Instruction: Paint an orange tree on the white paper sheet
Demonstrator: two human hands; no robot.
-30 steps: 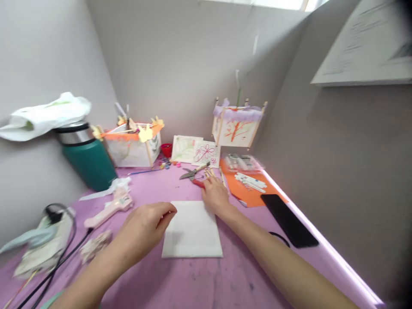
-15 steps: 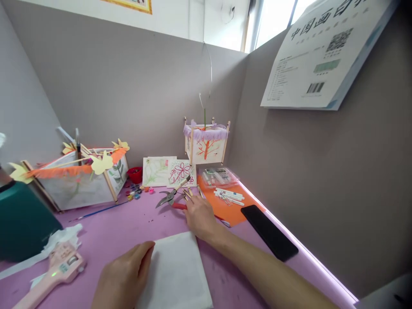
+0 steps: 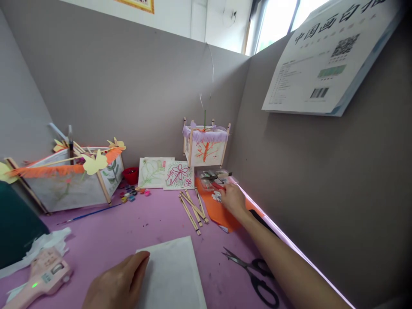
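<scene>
My left hand (image 3: 117, 281) rests at the left edge of a white paper sheet (image 3: 170, 274), fingers flat, holding nothing. My right hand (image 3: 233, 199) reaches over an orange paper sheet (image 3: 215, 210), its fingertips beside the red handle of pruning shears (image 3: 212, 177). Those shears lie on a clear plastic pack (image 3: 206, 184). Whether the hand grips them is hidden. Loose wooden sticks (image 3: 191, 210) lie left of the hand. Black-handled scissors (image 3: 254, 274) lie under my right forearm.
A paper lantern with yellow butterflies (image 3: 67, 184) and a smaller lantern (image 3: 206, 150) stand against the grey partition. Painted cards (image 3: 165, 174), a paintbrush (image 3: 90, 213) and a pink glue gun (image 3: 45, 274) sit on the purple table (image 3: 154, 223).
My right hand has moved right, off the sticks and onto the orange sheet. The shears have gone from the table onto the plastic pack. Black scissors have come into view.
</scene>
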